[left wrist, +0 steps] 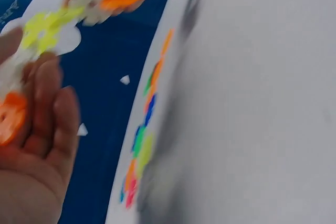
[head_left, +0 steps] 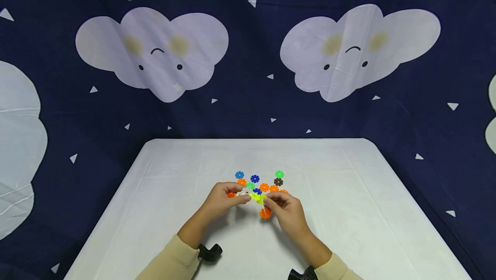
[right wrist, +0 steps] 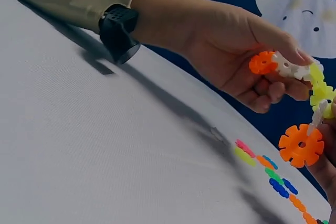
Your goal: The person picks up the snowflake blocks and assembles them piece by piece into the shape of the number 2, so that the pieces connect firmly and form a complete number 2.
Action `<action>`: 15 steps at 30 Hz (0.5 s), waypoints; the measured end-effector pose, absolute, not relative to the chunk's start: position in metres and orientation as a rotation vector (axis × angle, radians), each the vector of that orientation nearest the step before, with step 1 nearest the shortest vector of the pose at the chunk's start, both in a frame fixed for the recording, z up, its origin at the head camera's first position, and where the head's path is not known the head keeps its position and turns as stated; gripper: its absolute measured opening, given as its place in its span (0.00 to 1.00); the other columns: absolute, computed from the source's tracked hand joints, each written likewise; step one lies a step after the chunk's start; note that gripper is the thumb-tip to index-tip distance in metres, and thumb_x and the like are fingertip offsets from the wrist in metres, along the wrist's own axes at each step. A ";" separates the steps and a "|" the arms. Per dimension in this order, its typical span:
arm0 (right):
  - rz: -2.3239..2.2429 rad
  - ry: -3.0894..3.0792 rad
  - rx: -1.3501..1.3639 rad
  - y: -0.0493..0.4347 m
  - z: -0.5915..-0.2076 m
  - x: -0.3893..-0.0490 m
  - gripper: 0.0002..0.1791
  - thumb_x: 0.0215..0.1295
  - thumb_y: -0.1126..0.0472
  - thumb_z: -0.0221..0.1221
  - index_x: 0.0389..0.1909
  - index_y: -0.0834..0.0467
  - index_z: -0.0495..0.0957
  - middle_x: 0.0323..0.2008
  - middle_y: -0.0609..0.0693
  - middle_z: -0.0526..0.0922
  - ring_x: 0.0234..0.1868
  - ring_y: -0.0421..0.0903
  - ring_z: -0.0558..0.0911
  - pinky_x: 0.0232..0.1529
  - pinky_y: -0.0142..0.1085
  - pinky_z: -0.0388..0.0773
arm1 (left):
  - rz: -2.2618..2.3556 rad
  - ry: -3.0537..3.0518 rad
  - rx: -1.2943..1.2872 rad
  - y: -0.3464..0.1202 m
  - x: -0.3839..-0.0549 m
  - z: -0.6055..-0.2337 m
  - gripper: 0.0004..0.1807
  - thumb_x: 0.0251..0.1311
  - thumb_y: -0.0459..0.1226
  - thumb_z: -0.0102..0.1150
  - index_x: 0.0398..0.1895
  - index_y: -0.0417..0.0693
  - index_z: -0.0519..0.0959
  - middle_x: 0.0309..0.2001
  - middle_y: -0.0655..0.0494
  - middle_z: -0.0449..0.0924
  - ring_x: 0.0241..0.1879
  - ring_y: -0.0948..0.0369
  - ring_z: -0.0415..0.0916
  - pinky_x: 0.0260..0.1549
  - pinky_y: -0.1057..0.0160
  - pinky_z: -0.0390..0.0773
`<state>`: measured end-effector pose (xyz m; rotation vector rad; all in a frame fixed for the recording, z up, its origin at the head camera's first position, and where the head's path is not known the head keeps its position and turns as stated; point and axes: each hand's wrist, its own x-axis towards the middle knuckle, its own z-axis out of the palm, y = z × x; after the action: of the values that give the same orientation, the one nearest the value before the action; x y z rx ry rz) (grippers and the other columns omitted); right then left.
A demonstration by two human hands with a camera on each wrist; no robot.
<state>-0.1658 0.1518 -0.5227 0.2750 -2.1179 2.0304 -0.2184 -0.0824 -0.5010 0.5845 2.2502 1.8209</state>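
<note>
Both hands hold one linked chain of small plastic snowflake discs. The left hand (head_left: 222,199) pinches the end with white discs (head_left: 245,191), an orange disc (right wrist: 262,63) by its palm. Yellow discs (head_left: 255,196) bridge the gap to the right hand (head_left: 287,212), whose thumb and fingers pinch the yellow part. Beneath the right fingertips hangs another orange disc (head_left: 265,213), joined by a white disc (right wrist: 318,116) set edge-on. The chain is held over the white table, and fingers partly cover its pieces.
Just beyond the hands, loose discs lie on the white table (head_left: 155,211): a light blue disc (head_left: 239,175), a dark blue disc (head_left: 255,178), a green disc (head_left: 280,174), a brown disc (head_left: 278,182) and several orange discs (head_left: 264,187). A navy cloud-print curtain (head_left: 248,56) hangs behind.
</note>
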 end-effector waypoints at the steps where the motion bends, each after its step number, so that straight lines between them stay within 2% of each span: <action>1: 2.039 -2.117 0.267 0.152 -0.523 -0.166 0.02 0.68 0.72 0.68 0.40 0.66 0.86 0.33 0.57 0.86 0.32 0.47 0.85 0.35 0.34 0.85 | 1.888 2.204 0.561 -0.080 -0.218 -0.503 0.13 0.61 0.35 0.78 0.44 0.36 0.88 0.38 0.50 0.89 0.38 0.57 0.85 0.38 0.62 0.83; 4: 2.080 -2.092 0.246 0.153 -0.524 -0.167 0.02 0.69 0.72 0.68 0.40 0.68 0.86 0.33 0.58 0.86 0.32 0.46 0.85 0.36 0.35 0.86 | 2.069 2.051 0.508 -0.076 -0.216 -0.506 0.17 0.58 0.29 0.78 0.48 0.30 0.85 0.46 0.43 0.87 0.40 0.56 0.87 0.40 0.64 0.85; 7: 2.156 -2.029 0.239 0.153 -0.524 -0.167 0.05 0.70 0.72 0.67 0.41 0.71 0.84 0.33 0.60 0.87 0.33 0.46 0.86 0.37 0.36 0.86 | 2.188 1.947 0.472 -0.073 -0.215 -0.509 0.22 0.55 0.26 0.79 0.52 0.29 0.83 0.54 0.41 0.84 0.44 0.58 0.84 0.42 0.65 0.85; 12: 2.263 -1.953 0.285 0.150 -0.524 -0.165 0.06 0.69 0.75 0.65 0.43 0.75 0.81 0.34 0.62 0.86 0.34 0.47 0.88 0.39 0.39 0.87 | 2.243 1.792 0.516 -0.065 -0.212 -0.517 0.25 0.56 0.26 0.77 0.56 0.25 0.80 0.51 0.38 0.85 0.44 0.57 0.83 0.46 0.62 0.85; 15: 2.289 -1.949 0.314 0.148 -0.524 -0.164 0.07 0.69 0.75 0.65 0.43 0.76 0.80 0.35 0.63 0.86 0.35 0.48 0.88 0.41 0.41 0.88 | 2.187 1.786 0.567 -0.058 -0.209 -0.522 0.25 0.58 0.27 0.77 0.57 0.26 0.80 0.50 0.40 0.86 0.46 0.55 0.83 0.48 0.60 0.84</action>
<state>-0.1635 0.1478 -0.5243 0.3142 -1.9490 2.2893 -0.2094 -0.0583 -0.5217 0.5667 1.7864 2.1866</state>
